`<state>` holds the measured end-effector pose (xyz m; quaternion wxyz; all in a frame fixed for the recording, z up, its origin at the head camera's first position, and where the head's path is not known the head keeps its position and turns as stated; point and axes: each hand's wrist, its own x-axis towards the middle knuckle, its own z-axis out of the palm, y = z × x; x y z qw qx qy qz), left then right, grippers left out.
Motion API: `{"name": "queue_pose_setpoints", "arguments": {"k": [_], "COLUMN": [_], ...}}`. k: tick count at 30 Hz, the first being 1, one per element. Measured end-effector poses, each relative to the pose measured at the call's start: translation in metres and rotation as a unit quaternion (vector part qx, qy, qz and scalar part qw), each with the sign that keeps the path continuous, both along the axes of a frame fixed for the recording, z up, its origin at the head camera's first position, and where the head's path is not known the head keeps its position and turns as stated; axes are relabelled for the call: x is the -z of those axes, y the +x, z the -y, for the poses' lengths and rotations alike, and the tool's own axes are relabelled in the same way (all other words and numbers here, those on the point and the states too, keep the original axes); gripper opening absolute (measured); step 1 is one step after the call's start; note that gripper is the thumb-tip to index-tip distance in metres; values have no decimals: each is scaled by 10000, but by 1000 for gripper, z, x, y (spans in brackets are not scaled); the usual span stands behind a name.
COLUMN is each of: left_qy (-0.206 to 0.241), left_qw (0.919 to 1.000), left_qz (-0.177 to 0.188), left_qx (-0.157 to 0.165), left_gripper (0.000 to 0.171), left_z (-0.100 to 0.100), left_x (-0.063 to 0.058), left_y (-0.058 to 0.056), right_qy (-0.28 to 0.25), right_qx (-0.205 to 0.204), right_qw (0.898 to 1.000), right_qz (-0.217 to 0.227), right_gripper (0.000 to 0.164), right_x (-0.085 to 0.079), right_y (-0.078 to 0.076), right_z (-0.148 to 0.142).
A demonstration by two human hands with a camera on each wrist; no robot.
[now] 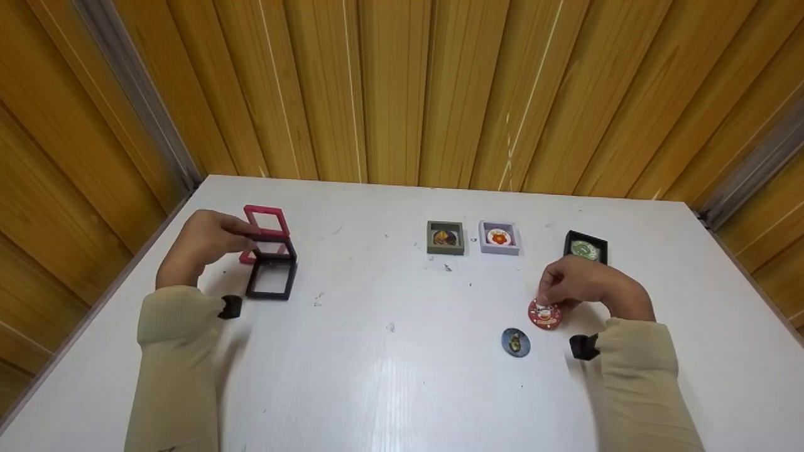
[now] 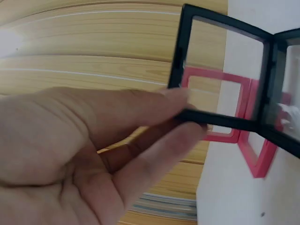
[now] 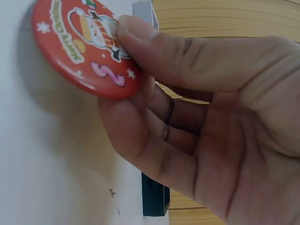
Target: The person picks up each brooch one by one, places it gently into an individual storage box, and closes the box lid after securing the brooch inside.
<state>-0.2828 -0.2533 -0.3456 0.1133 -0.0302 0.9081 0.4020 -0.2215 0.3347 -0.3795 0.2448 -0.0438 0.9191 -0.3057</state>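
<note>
My left hand (image 1: 210, 242) pinches the raised half of a black hinged frame (image 1: 272, 278) between thumb and fingers. The frame's other half lies on the table, and clear film fills the raised window in the left wrist view. Just behind it stands a red hinged frame (image 1: 266, 220), opened, with one half upright. At the right, my right hand (image 1: 584, 285) holds a round red badge (image 3: 84, 44) with a snowman-like print by its edge, tilted over the table. A blue round badge (image 1: 516, 343) lies nearer the front, to the left of that hand.
Farther back are a green frame (image 1: 445, 251) and a lilac frame (image 1: 500, 250), each with a round badge inside. A black frame (image 1: 603, 251) with a green badge sits behind my right hand. A slatted wood-look wall (image 1: 396, 94) borders the white table (image 1: 377, 351).
</note>
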Motion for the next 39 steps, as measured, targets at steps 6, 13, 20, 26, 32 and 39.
{"name": "queue_pose_setpoints", "arguments": {"k": [6,13,20,26,32,39], "left_qy": [619,713,452,336,368,373], "left_qw": [9980,9974,9986,9988,9977,9973], "left_qz": [6,-80,-200,-253,-426,-478], "left_qx": [-152,-116,208,236,373,403], "left_gripper": [38,36,35,34,31,32], "left_z": [0,-4,-13,-18,-23,-31], "left_x": [8,11,14,18,20,20], "left_y": [-6,-9,-10,-11,-12,-13], "right_qy": [-39,-64,-36,-114,-197,-117], "right_qx": [121,278,325,289,266,332], "right_qw": [9996,9993,9992,9992,9990,9986], "right_qz": [-259,-220,-213,-249,-293,-393], "right_gripper": [11,10,9,11,13,14], "right_x": [0,1,2,2,1,-2], "right_y": [-1,-1,0,-1,-1,-3], "right_z": [-3,-3,-3,-4,-5,-3]}}
